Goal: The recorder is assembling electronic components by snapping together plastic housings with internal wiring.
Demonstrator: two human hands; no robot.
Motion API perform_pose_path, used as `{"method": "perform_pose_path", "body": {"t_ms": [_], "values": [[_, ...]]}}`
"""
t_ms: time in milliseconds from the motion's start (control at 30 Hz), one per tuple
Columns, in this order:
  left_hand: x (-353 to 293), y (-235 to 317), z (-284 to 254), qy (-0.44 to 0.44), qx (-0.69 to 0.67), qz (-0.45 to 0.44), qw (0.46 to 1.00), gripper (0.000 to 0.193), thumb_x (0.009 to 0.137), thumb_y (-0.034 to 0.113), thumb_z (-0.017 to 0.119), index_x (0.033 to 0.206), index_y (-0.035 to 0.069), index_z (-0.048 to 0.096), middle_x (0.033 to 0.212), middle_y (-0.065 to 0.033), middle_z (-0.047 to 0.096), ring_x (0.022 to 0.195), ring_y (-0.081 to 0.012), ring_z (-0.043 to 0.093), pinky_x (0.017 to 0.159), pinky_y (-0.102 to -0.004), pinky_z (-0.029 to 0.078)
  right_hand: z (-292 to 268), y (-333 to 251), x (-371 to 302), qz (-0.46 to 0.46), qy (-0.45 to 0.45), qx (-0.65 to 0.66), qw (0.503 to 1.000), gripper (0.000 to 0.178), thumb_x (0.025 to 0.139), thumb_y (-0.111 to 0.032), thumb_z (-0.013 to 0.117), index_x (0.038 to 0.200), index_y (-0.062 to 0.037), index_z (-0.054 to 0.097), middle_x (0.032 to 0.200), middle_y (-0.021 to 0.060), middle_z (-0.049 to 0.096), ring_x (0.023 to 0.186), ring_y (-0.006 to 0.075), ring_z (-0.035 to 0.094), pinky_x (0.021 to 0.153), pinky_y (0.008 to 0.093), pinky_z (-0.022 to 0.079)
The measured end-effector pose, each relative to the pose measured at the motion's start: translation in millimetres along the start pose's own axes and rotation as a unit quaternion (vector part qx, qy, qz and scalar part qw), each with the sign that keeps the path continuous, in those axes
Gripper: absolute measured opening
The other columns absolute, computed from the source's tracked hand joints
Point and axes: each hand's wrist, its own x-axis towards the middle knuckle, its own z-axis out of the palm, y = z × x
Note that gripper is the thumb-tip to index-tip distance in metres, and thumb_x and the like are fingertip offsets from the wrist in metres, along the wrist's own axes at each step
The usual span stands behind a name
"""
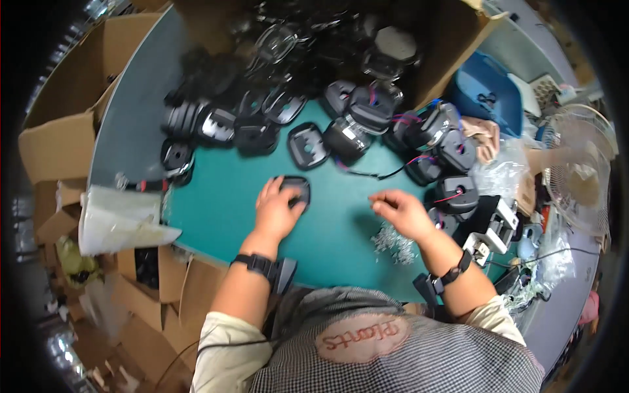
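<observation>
My left hand [275, 213] is closed over the edge of a small black plastic housing [301, 188] that lies on the green table mat [262, 171]. Part of that housing is covered by my fingers. To the right, my right hand [403, 214] hovers with thumb and forefinger drawn together in a pinch; what is between the tips, if anything, is too small to make out. Just below it lies a loose heap of tiny silver pieces that look like screws [395, 246]. Another open black housing [308, 145] sits beyond my left hand.
Black housings [255, 134] crowd the back of the table, and more with red and blue wires [457, 194] stand at the right. A blue basket [488, 95] and a fan [580, 170] are far right. Cardboard boxes [59, 147] line the left side.
</observation>
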Motion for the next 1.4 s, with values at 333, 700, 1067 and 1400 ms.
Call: {"method": "perform_pose_path", "body": {"t_ms": [333, 700, 1067, 1400], "values": [[58.4, -1.5, -41.6, -0.006, -0.632, -0.314, 0.708, 0.03, 0.093, 0.024, 0.064, 0.118, 0.007, 0.059, 0.109, -0.0064, 0.065, 0.096, -0.0161, 0.061, 0.08, -0.0323, 0.05, 67.7, -101.2, 2.3, -0.274, -0.101, -0.064, 0.954, 0.037, 0.081, -0.013, 0.071, 0.117, -0.0088, 0.064, 0.11, 0.012, 0.062, 0.087, 0.0245, 0.065, 0.08, 0.0359, 0.054], [51.5, -41.5, 6.8, -0.052, -0.666, -0.382, 0.639, 0.019, 0.094, 0.023, 0.061, 0.108, 0.01, 0.059, 0.096, -0.0039, 0.065, 0.076, -0.0129, 0.061, 0.061, -0.0265, 0.049, 110.3, -169.5, 8.9, -0.369, -0.154, -0.112, 0.91, 0.04, 0.077, -0.016, 0.076, 0.113, -0.0038, 0.066, 0.111, 0.0148, 0.064, 0.099, 0.0304, 0.063, 0.086, 0.0379, 0.052], [73.0, -107.9, -29.0, 0.007, -0.45, -0.239, 0.861, 0.024, 0.087, 0.023, 0.062, 0.098, 0.002, 0.067, 0.085, -0.0051, 0.067, 0.071, -0.0144, 0.064, 0.065, -0.0304, 0.052, 241.6, -334.0, -23.0, -0.236, -0.503, -0.23, 0.799, 0.024, 0.082, -0.02, 0.062, 0.098, -0.0053, 0.069, 0.122, 0.0152, 0.059, 0.101, 0.0357, 0.063, 0.083, 0.0443, 0.052], [-18.9, -74.4, -383.2, 0.219, -0.482, 0.03, 0.848, 0.046, 0.092, 0.024, 0.056, 0.129, -0.004, 0.05, 0.12, -0.0099, 0.049, 0.099, -0.0123, 0.051, 0.08, -0.0223, 0.044, 255.8, -381.8, -94.7, -0.603, -0.303, 0.113, 0.729, 0.013, 0.085, -0.015, 0.052, 0.078, -0.005, 0.049, 0.072, 0.0124, 0.053, 0.071, 0.0326, 0.058, 0.063, 0.0424, 0.046]]}}
